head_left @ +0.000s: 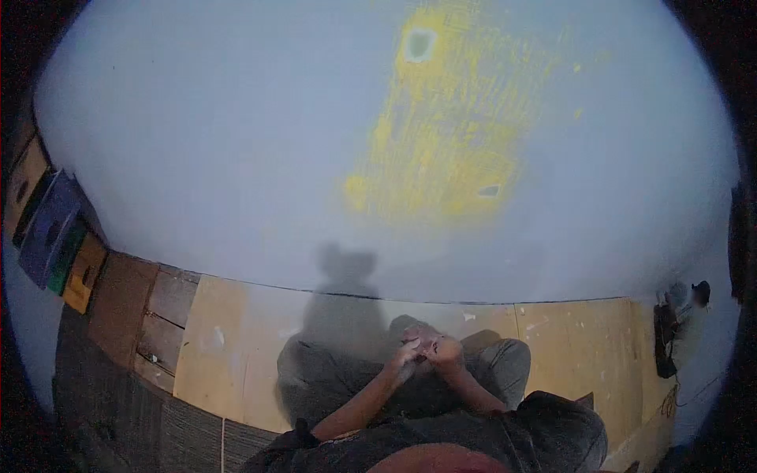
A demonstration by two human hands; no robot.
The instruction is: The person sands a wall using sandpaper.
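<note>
My left hand (404, 358) and my right hand (446, 352) are close together above my crossed legs. Both sets of fingers are curled in and meet in front of my lap. Between them is a small pinkish-brown shape that I cannot make out; it may be part of a hand or a foot. Dark grey trousers (509, 370) cover my bent knees on either side.
Ahead rises a pale wall (221, 158) with a scratchy yellow patch (441, 158) and two greyish spots. Light wooden boards (568, 347) lie under me, with a dark ribbed mat (189, 426) at left. Coloured boxes (83, 272) stand far left; dark items (666, 339) lie at right.
</note>
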